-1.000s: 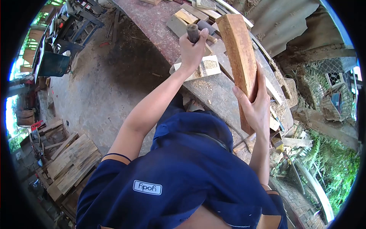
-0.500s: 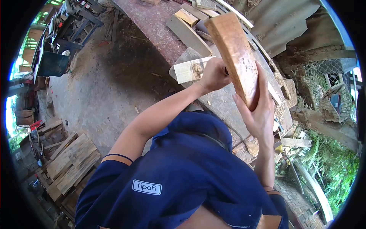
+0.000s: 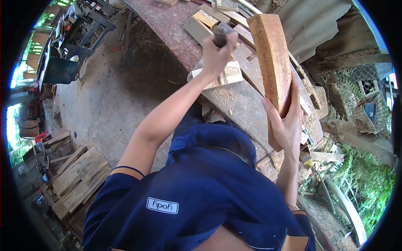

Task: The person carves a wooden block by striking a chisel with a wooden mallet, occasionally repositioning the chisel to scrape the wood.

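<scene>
My left hand (image 3: 217, 54), smeared a little by motion, is closed around a dark, rounded tool handle (image 3: 220, 37); the tool's working end is hidden. Below it lies a pale wood piece (image 3: 231, 74) with a carved pattern on its face, partly covered by my left wrist. My right hand (image 3: 289, 125) grips the lower part of a long, thick wooden block (image 3: 272, 54), thumb on one side and fingers on the other. The block is raised above the workbench (image 3: 238, 111), its far end pointing away from me.
Wood offcuts (image 3: 199, 29) lie at the bench's far side, and shavings are scattered over it. Stacked boards (image 3: 83, 180) stand at lower left. A dark green bin (image 3: 60, 70) is at upper left. Corrugated sheeting (image 3: 310, 29) and a wire basket (image 3: 372, 113) are to the right.
My left hand has moved away from the block, up and to the left, with the dark handle, uncovering the carved face. The block has swung slightly right and more upright in view.
</scene>
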The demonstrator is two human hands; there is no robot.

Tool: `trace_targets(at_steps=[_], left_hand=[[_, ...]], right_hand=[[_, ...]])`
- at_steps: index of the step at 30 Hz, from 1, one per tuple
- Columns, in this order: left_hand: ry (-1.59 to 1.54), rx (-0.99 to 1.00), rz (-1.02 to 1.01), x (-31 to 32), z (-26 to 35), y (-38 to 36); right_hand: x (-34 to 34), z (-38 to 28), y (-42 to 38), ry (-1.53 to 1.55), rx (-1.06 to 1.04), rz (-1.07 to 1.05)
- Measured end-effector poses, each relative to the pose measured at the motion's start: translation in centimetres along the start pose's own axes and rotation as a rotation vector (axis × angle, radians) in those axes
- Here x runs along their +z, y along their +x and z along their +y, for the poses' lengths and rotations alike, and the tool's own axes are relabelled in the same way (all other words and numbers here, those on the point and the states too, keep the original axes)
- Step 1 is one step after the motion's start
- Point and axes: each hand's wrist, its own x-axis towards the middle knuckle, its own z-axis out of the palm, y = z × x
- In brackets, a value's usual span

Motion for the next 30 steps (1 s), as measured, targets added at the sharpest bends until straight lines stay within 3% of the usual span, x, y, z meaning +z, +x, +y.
trace_targets(at_steps=[5,8,14,16,17,19,21,23,25,26,27,30], left_hand=[[-0.094,-0.052,0.013,-0.8,1.3,0.7],[-0.103,0.017,-0.021,-0.3,0.7,-0.1],[0.165,0.0,-0.028,0.4,-0.1,-2.7],[0.125,0.072,-0.066,1.3,0.9,-3.6],[0.085,0.147,-0.101,1.8,1.1,-3.9],[0.167,0.251,-0.212,2.0,0.7,-4.5],[0.189,0.232,-0.25,2.6,0.5,-5.2],[0.164,0.265,-0.254,2.7,0.6,-5.6],[0.133,0.298,-0.263,3.1,0.8,-6.1],[0.146,0.286,-0.247,3.4,0.8,-5.9],[0.167,0.266,-0.229,3.1,0.9,-5.8],[0.173,0.251,-0.223,2.8,0.6,-6.1]], right_hand=[[0.2,0.5,-0.3,-0.02,0.015,-0.003],[0.3,0.4,-0.3,0.001,0.055,-0.01],[0.0,0.0,-0.2,0.023,0.099,-0.035],[-0.3,-0.2,0.0,0.098,-0.052,0.026],[-0.8,-1.2,-0.1,0.121,0.033,0.029],[-1.0,-2.0,-0.1,0.33,-0.092,0.183],[-0.8,-2.1,-0.4,0.381,-0.281,0.315],[-0.3,-0.5,-1.1,0.124,-0.089,0.155],[-0.5,-1.7,0.2,-0.009,-0.036,-0.083],[-0.9,-1.9,0.2,-0.031,0.051,-0.102],[-0.5,-1.2,0.3,-0.054,-0.114,-0.01],[-0.4,-0.8,0.0,0.055,-0.334,0.239]])
